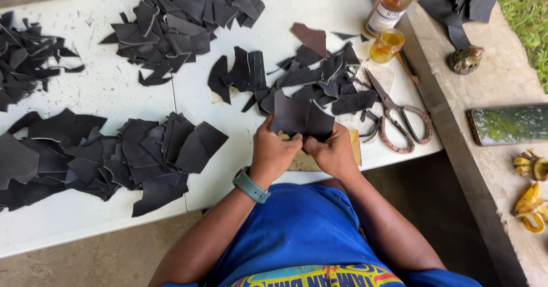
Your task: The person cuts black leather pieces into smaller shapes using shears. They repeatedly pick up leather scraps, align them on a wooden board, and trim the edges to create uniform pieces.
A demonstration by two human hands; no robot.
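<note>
A dark leather piece (299, 117) is held up just above the near edge of the white table (103, 93), pinched from both sides. The left hand (274, 150) grips its lower left corner with the fingers closed on it, and the right hand (331, 153) grips the lower right part the same way; the two hands touch each other below the piece. A grey-green watch (249, 185) sits on the left wrist.

Under the hands, partly hidden, lies a tan wooden block (305, 161) on the table edge. Just beyond the leather piece is a loose heap of black scraps (308, 78), with one brown scrap (311, 37) on top at the far side. To the right of the piece, near it, lie large scissors (397, 118) with rust-coloured handles. Farther right and beyond stand a small glass of amber liquid (385, 46) and a bottle (391, 7).

Left of the piece a wide stack of bigger black pieces (114, 155) covers the table, and a further pile (182, 18) lies at the far side. On the concrete ledge (491, 81) well to the right rest a phone (508, 124) and banana peels (531, 198).
</note>
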